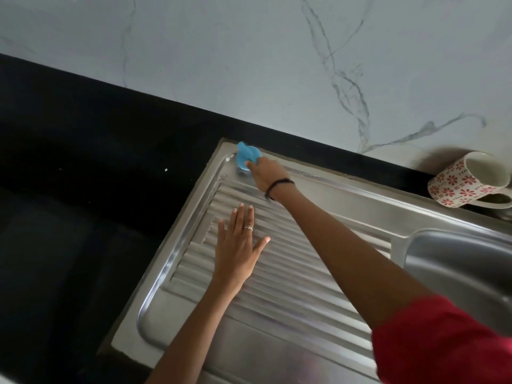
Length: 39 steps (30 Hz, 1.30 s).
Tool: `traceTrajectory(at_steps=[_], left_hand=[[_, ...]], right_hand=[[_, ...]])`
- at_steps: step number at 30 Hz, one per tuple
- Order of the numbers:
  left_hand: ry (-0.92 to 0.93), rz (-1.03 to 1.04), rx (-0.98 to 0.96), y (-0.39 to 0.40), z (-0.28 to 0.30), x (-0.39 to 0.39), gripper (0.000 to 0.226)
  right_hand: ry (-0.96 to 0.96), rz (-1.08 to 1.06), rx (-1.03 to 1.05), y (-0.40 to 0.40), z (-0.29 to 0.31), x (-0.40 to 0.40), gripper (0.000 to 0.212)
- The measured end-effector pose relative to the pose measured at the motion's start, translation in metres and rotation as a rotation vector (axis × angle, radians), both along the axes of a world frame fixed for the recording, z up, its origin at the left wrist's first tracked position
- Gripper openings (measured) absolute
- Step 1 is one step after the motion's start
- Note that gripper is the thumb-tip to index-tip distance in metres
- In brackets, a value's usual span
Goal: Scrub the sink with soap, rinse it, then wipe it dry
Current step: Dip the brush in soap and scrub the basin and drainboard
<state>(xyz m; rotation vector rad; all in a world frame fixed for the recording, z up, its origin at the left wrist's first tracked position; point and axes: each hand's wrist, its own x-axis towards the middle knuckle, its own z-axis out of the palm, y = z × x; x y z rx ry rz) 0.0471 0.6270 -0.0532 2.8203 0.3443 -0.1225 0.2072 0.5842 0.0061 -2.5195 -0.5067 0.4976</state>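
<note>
**Sink scrub: right hand working far corner of drainboard**

Landmark for all positions: the ribbed drainboard (277, 261) of the stainless sink (346, 198).

Right hand (264, 173): arm reaches diagonally across the drainboard to its far left corner. Fingers curled round a blue scrubber (247, 157), which is pressed onto the flat steel rim just beyond the ribs, close to the corner. Only the top of the scrubber shows; its underside and the contact patch are hidden by the hand. A dark band (278, 185) sits on the wrist; a red sleeve (440, 342) covers the upper arm at the near right of the drainboard.

Left hand (239, 245): laid flat, palm down, on the ribs in the left half of the drainboard. Fingers straight and together, thumb spread to the right. Holds nothing. A ring (248, 228) is on one finger.

Sink basin (457, 267): right of the drainboard, only partly in view. Cannot tell whether it is wet or soapy.

Surroundings: black countertop (83, 176) borders the drainboard on the left and far sides. A white marble-veined wall (249, 51) rises behind it. A white mug with red flower print (457, 184) lies on its side on the counter strip, beyond the drainboard's far right end, mouth facing right.
</note>
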Motion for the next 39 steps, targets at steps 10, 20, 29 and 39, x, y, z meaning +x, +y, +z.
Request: traceTrajectory(at_steps=[10, 20, 29, 39], left_hand=[[0.0, -0.08, -0.076, -0.022, 0.006, 0.01, 0.077], [-0.07, -0.146, -0.04, -0.061, 0.01, 0.003, 0.073], [-0.014, -0.105, 0.006, -0.057, 0.015, -0.01, 0.076], [-0.074, -0.237, 0.03, -0.086, 0.005, -0.001, 0.07]], right_hand=[[-0.095, -0.153, -0.239, -0.156, -0.01, -0.028, 0.038], [0.009, -0.57, -0.003, -0.184, -0.012, -0.038, 0.041], [0.019, -0.221, 0.06, -0.093, 0.0, -0.026, 0.037], [-0.025, -0.842, -0.093, -0.284, -0.012, -0.042, 0.047]])
